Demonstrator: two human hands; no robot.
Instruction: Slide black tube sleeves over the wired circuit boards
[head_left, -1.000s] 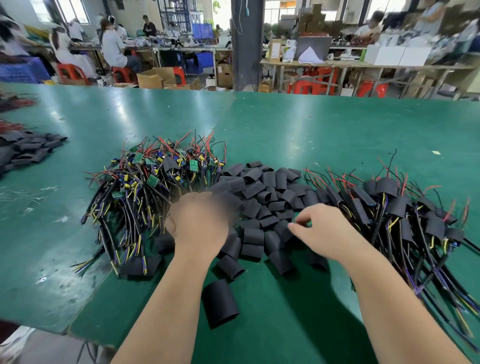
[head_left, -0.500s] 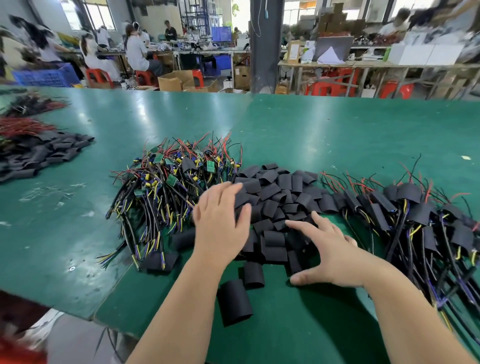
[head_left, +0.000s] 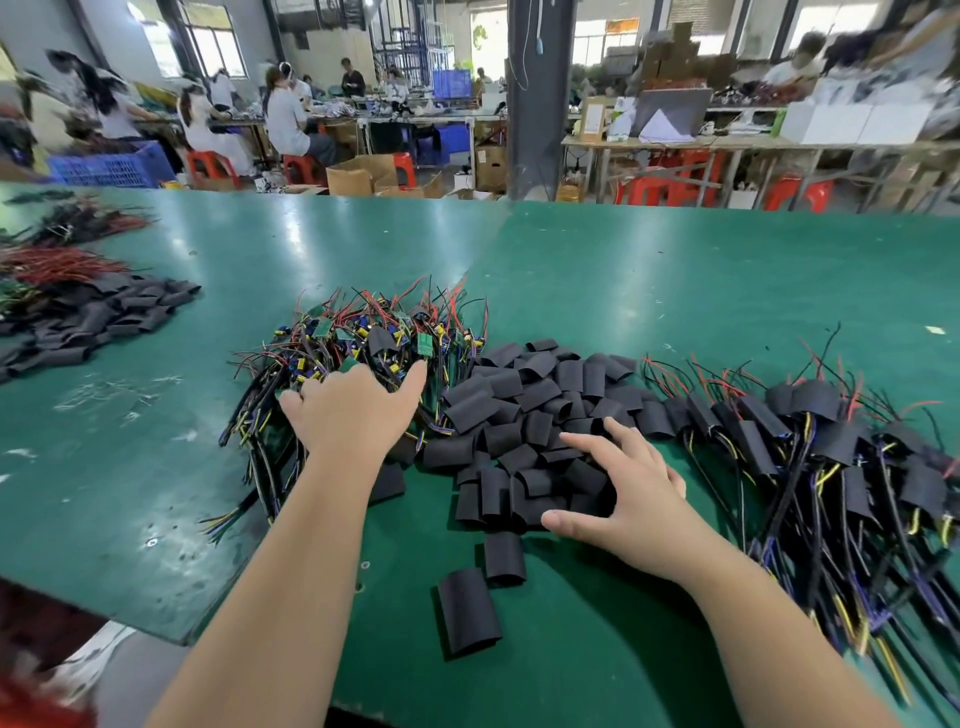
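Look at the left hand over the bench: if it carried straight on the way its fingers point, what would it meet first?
Most likely the left hand would meet the pile of unsleeved wired circuit boards, which its fingers already reach over. Its height above the pile is unclear from this single view.

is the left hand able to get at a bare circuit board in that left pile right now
Probably yes: the left hand is spread open right over the pile of unsleeved boards, a green board just past its fingertips, with nothing between them.

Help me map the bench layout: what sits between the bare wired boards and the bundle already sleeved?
In the head view, the loose black tube sleeves lie heaped between the unsleeved boards and the sleeved bundle.
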